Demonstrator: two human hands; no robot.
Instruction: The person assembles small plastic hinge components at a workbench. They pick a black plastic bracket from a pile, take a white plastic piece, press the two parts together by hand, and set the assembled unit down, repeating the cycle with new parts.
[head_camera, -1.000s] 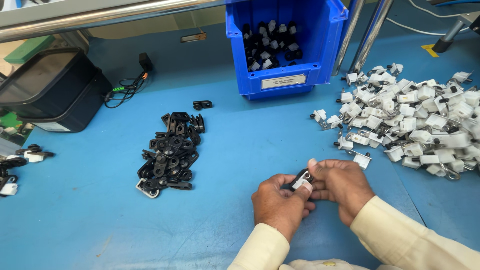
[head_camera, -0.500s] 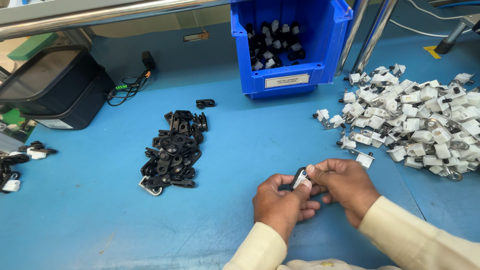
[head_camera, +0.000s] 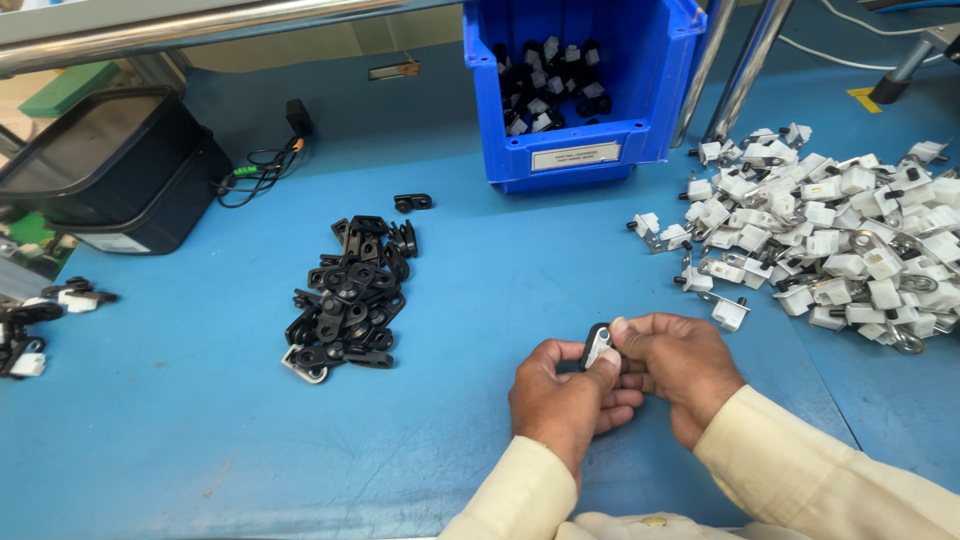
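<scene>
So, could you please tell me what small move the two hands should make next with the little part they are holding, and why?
Probably press the two pieces fully together. The left hand and right hand pinch one small black-and-white part between their fingertips above the blue table, and it sits between the pile of black clips and the pile of white pieces. Whether it is already seated cannot be seen.

Small black-and-white part (head_camera: 596, 345) mostly hidden between both hands' fingers (head_camera: 606, 372).

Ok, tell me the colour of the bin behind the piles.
Blue bin, clearest in the head view.
</scene>
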